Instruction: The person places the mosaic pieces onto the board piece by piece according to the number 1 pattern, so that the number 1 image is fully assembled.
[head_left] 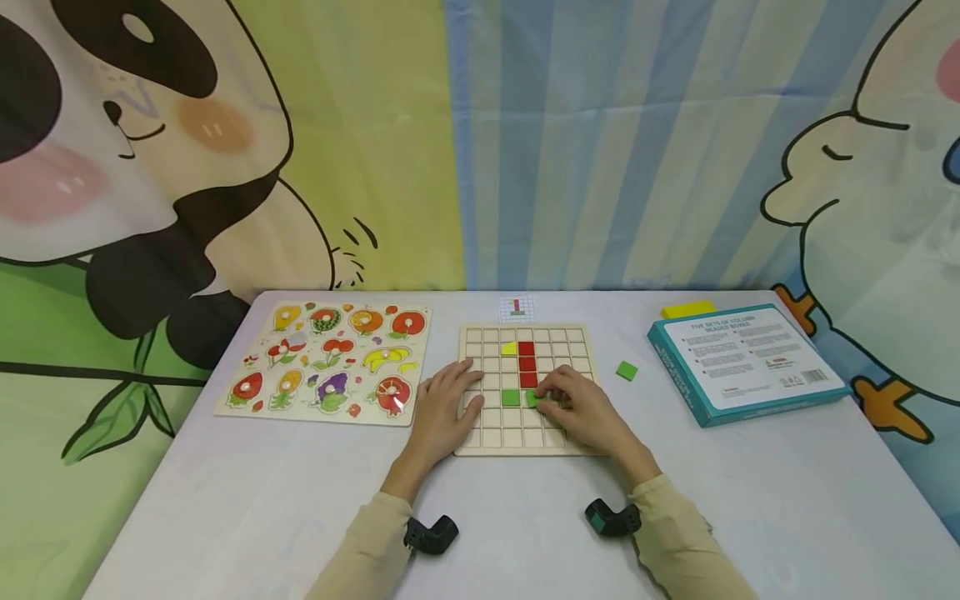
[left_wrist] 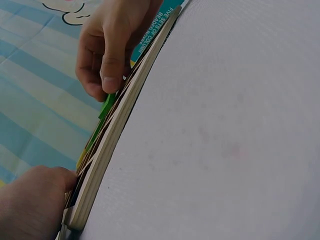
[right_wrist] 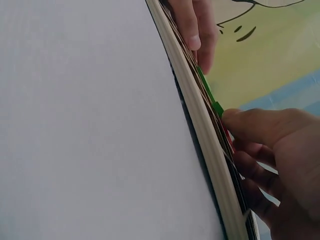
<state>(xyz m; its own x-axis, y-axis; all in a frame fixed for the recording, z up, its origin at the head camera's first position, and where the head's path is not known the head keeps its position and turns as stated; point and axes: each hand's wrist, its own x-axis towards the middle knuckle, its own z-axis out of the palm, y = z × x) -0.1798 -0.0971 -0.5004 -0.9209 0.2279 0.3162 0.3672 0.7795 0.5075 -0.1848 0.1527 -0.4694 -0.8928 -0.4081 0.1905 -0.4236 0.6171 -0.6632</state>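
While the left hand (head_left: 442, 406) lies flat, fingers spread, at nine o'clock on the pale wooden grid board (head_left: 480, 346), the right hand (head_left: 581, 406) pinches a green square tile (head_left: 532, 398) near its centre. At three o'clock lies a teal box (head_left: 746, 364) reading "FIVE SETS OF COLUMN BEADED BOXES".

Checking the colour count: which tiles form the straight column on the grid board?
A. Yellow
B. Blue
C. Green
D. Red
D: three red tiles stack in one column on the grid board, with a yellow tile beside the top one.
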